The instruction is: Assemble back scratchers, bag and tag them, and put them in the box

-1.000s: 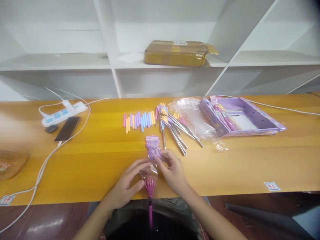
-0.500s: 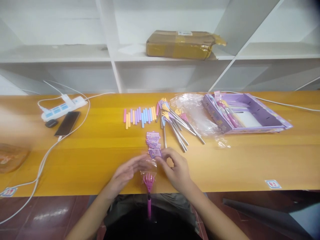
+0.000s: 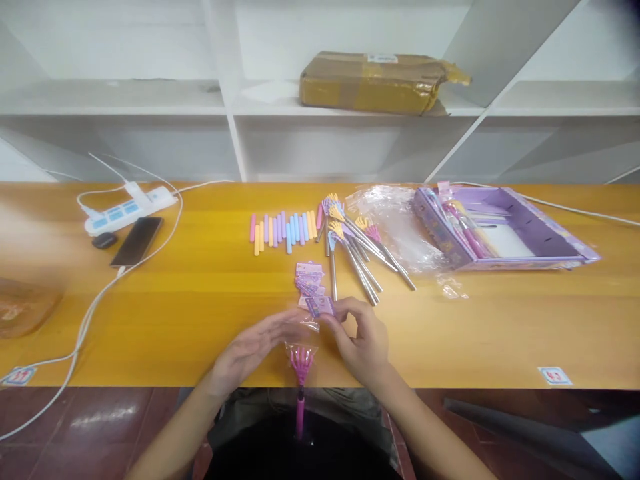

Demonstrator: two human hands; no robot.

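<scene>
A pink hand-shaped back scratcher [image 3: 301, 363] lies in a clear plastic bag [image 3: 311, 325] across the table's front edge, its handle toward my body. My left hand [image 3: 250, 347] is left of the bag's mouth, fingers stretched out and fingertips at the plastic; whether they grip it is unclear. My right hand [image 3: 363, 340] pinches a small purple printed card [image 3: 320, 307] between thumb and forefinger, just above the bag's mouth. Behind that card lies a fanned pile of similar purple cards [image 3: 309, 272].
Coloured tubes [image 3: 279, 229] lie in a row behind the cards. Several metal-handled scratchers [image 3: 357, 267] are heaped beside them. Farther right are crumpled clear bags [image 3: 395, 220] and a purple box [image 3: 530, 260]. A phone [image 3: 136, 241], cables and a power strip [image 3: 130, 212] occupy the left.
My right hand has lifted the purple card slightly away from the pile and tilted it. The view has shifted a little, and the bagged scratcher stays at the table edge.
</scene>
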